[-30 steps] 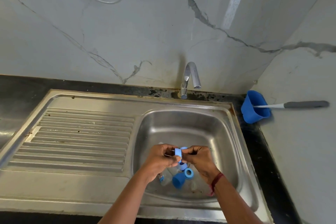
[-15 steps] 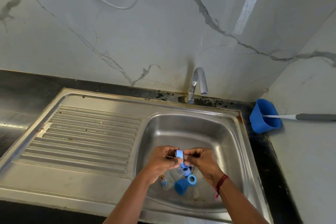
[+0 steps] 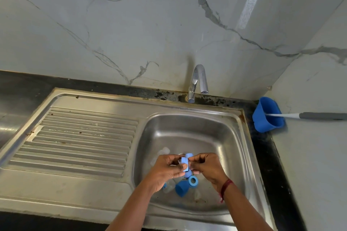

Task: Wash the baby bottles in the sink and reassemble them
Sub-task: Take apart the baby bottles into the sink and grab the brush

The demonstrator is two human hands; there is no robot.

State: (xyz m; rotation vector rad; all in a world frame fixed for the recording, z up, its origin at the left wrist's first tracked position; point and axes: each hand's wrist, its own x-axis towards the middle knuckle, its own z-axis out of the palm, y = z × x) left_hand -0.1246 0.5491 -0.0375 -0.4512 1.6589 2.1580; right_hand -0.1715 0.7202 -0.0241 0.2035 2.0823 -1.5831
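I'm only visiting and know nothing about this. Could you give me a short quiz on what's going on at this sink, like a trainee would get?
1. True or false: the left hand and the right hand both pinch the same blue piece above the sink basin.
2. Where does the gray-handled tool stand? A) in the blue cup on the counter, right of the sink; B) in the left hand; C) in the sink basin.
3. Short answer: is water visibly running from the tap?
Key: 1 true; 2 A; 3 no.
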